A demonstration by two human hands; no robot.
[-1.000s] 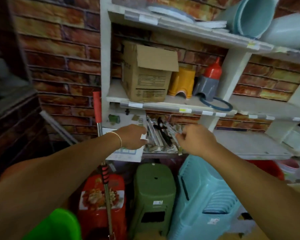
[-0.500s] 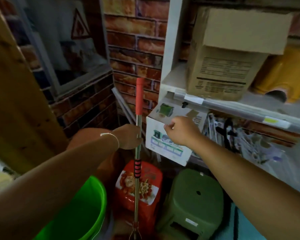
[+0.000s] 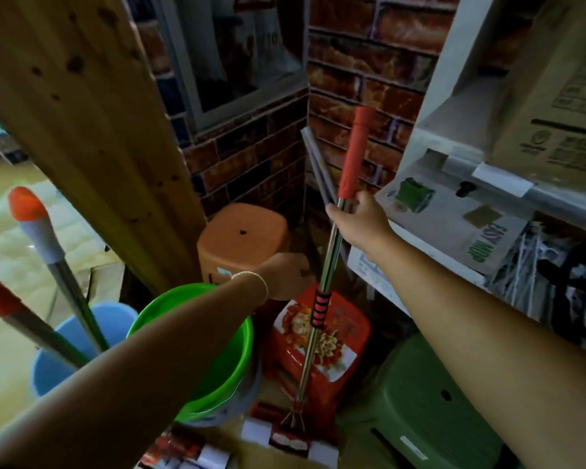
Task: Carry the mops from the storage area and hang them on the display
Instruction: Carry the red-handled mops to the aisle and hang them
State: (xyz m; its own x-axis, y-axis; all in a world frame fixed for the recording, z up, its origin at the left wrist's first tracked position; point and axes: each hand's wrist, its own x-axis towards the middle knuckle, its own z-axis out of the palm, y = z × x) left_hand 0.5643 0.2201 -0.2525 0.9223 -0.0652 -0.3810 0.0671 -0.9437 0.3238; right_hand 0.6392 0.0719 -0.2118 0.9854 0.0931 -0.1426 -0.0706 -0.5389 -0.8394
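Observation:
A mop [image 3: 330, 252] with a shiny metal pole, a red top grip and a red-and-black striped middle grip stands almost upright in the corner between the brick wall and the white shelf. My right hand [image 3: 361, 226] grips the pole just under the red top grip. My left hand [image 3: 286, 275] lies lower down, just left of the pole, fingers loosely curled and not around it. The mop's foot is a small metal clamp near the floor. Two more mop handles [image 3: 39, 231] lean in a blue bucket [image 3: 115, 319] at the left.
A wide wooden plank [image 3: 82, 113] leans across the upper left. A green bucket [image 3: 232, 360] sits under my left forearm. Orange [image 3: 241, 238], red flowered [image 3: 339, 336] and green [image 3: 423, 418] stools crowd the floor. The white shelf [image 3: 481, 187] carries a cardboard box [image 3: 562, 113].
My right hand left the white box on the shelf and took the pole under the red grip. My left hand slid down and off the pole. The view swung left and down.

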